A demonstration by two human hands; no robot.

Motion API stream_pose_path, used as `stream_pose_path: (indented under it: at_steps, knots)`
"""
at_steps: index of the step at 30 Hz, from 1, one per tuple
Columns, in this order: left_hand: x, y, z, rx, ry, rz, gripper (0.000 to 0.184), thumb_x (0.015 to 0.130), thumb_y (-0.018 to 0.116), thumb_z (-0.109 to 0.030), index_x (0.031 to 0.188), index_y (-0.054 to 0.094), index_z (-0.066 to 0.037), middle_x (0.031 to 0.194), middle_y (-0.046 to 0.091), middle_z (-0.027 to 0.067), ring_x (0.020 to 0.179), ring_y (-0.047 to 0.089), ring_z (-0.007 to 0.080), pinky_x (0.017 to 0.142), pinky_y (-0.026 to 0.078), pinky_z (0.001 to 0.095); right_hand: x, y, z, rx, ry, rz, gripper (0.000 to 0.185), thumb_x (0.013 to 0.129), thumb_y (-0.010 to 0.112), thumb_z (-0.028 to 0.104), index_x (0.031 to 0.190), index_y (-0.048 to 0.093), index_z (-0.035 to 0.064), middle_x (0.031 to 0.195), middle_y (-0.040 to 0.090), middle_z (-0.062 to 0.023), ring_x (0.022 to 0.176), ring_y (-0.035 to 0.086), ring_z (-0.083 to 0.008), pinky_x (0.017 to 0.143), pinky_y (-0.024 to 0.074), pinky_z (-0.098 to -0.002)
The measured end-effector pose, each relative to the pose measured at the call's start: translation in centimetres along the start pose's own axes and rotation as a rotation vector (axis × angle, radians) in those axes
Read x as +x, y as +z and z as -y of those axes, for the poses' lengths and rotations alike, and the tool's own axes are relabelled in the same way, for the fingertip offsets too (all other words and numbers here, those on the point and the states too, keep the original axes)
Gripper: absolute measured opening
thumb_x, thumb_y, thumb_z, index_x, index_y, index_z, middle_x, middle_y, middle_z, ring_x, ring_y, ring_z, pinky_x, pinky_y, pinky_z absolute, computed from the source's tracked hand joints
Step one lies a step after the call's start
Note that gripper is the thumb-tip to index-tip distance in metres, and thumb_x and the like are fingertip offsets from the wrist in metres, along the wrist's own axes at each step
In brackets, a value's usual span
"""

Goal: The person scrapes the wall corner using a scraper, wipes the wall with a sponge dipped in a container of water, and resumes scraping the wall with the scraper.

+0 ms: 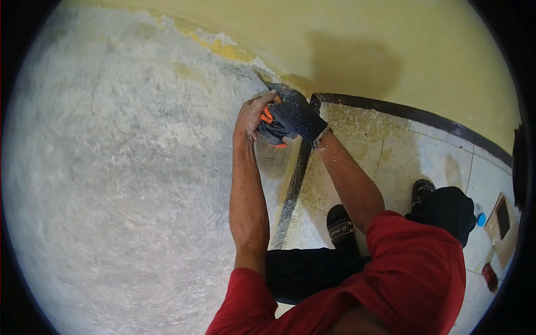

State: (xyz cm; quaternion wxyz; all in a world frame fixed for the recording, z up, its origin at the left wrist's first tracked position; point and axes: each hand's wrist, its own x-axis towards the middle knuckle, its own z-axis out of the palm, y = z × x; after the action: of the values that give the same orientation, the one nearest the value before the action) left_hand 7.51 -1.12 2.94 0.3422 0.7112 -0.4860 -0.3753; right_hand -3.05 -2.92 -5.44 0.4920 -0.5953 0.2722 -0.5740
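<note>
A scraper with a thin, dull blade rests against the wall, at the edge of the peeling yellow paint. My right hand, in a dark, dusty work glove, is closed around its handle. My left hand is bare and dusted white. Its fingers curl in against the glove by the handle; exactly what they grip is hidden. Bunched dark cloth with orange edging, perhaps a second glove, sits between and below the hands.
Dark skirting runs along the yellow wall and down the corner. Scraped flakes cover the tiled floor near my shoes. At the right lie a blue cap, a flat board and a small red object.
</note>
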Motion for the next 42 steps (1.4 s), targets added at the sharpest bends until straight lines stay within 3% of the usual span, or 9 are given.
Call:
stream_pose_path:
  at_steps: [4, 10, 12, 18, 21, 31, 35, 41, 42]
  knots:
    - [0.9, -0.6, 0.7, -0.064, 0.088, 0.03, 0.025, 0.075, 0.062, -0.025, 0.078, 0.067, -0.001, 0.086, 0.064, 0.0094, 0.081, 0.058, 0.0191, 0.073, 0.044, 0.0303, 0.0, 0.3, -0.1, -0.135, -0.044, 0.009, 0.037, 0.078, 0.057, 0.019, 0.11, 0.054, -0.0004, 0.098, 0.06, -0.0215, 0.092, 0.059, -0.0316, 0.082, 0.0442, -0.0369]
    - [0.3, -0.4, 0.2, -0.175, -0.066, -0.094, 0.024, 0.077, 0.058, -0.025, 0.079, 0.066, -0.002, 0.075, 0.063, 0.0064, 0.068, 0.058, 0.0156, 0.062, 0.046, 0.0274, -0.7, 0.1, -0.1, -0.817, -0.71, -0.017, 0.031, 0.078, 0.056, 0.015, 0.106, 0.057, 0.0027, 0.104, 0.059, -0.0216, 0.092, 0.058, -0.0374, 0.08, 0.0464, -0.0412]
    - [1.3, -0.3, 1.8, -0.204, -0.032, -0.089, 0.027, 0.077, 0.059, -0.028, 0.08, 0.066, -0.002, 0.077, 0.063, 0.0065, 0.068, 0.058, 0.0156, 0.063, 0.046, 0.0278, -0.5, 0.9, -0.8, -0.405, -0.344, -0.051, 0.031, 0.083, 0.051, 0.014, 0.111, 0.055, 0.0008, 0.101, 0.059, -0.0227, 0.092, 0.058, -0.0372, 0.08, 0.0462, -0.0407]
    - [0.6, -0.7, 2.1, -0.396, -0.001, 0.066, 0.04, 0.078, 0.064, -0.041, 0.095, 0.064, -0.005, 0.09, 0.063, 0.006, 0.077, 0.06, 0.0159, 0.069, 0.047, 0.0293, 0.5, 0.4, 2.0, -0.571, -0.223, 0.148, 0.034, 0.092, 0.041, 0.021, 0.116, 0.05, -0.0018, 0.094, 0.061, -0.0225, 0.09, 0.058, -0.0364, 0.077, 0.045, -0.0416]
    - [0.8, -1.1, 2.3, -0.499, -0.126, 0.43, 0.044, 0.078, 0.063, -0.044, 0.101, 0.063, -0.006, 0.098, 0.063, 0.0073, 0.088, 0.059, 0.0168, 0.078, 0.046, 0.0298, 0.2, 0.4, 3.8, -0.525, -0.145, 0.181, 0.033, 0.09, 0.041, 0.013, 0.118, 0.05, -0.004, 0.104, 0.06, -0.0235, 0.098, 0.058, -0.0337, 0.085, 0.045, -0.0368]
    - [0.5, -0.2, 0.9, -0.377, 0.076, 0.406, 0.052, 0.076, 0.065, -0.046, 0.104, 0.06, -0.002, 0.104, 0.061, 0.0087, 0.094, 0.057, 0.017, 0.084, 0.045, 0.0293, 2.4, -1.3, 2.8, -0.65, -0.313, 0.317, 0.039, 0.089, 0.04, 0.011, 0.125, 0.044, -0.0028, 0.111, 0.057, -0.0219, 0.104, 0.055, -0.0305, 0.092, 0.0404, -0.035]
    - [2.0, 1.4, 1.7, -0.466, 0.098, 0.361, 0.049, 0.078, 0.065, -0.043, 0.102, 0.059, 0.0, 0.099, 0.062, 0.0096, 0.09, 0.058, 0.0167, 0.082, 0.046, 0.0292, 2.8, -2.6, 2.9, -0.644, -0.257, 0.403, 0.054, 0.074, 0.055, 0.006, 0.126, 0.043, -0.0033, 0.115, 0.054, -0.0221, 0.109, 0.05, -0.034, 0.096, 0.0376, -0.0371]
    - [3.9, 2.1, 2.7, -0.402, 0.154, 0.351, 0.044, 0.08, 0.063, -0.039, 0.1, 0.06, 0.001, 0.092, 0.064, 0.0083, 0.08, 0.061, 0.0162, 0.075, 0.048, 0.0281, 3.3, -3.4, 0.3, -0.951, -0.383, 0.485, 0.048, 0.071, 0.055, 0.005, 0.117, 0.049, -0.0045, 0.105, 0.056, -0.0227, 0.1, 0.052, -0.0373, 0.086, 0.0411, -0.0416]
    - [4.2, 1.7, 2.3, -0.4, 0.147, 0.349, 0.044, 0.08, 0.063, -0.039, 0.1, 0.06, 0.001, 0.092, 0.064, 0.0083, 0.08, 0.061, 0.0162, 0.075, 0.048, 0.0281, 3.8, -3.0, 0.2, -0.943, -0.569, 0.383, 0.032, 0.071, 0.055, 0.006, 0.102, 0.053, -0.0022, 0.092, 0.057, -0.0203, 0.088, 0.054, -0.0365, 0.076, 0.0417, -0.0431]
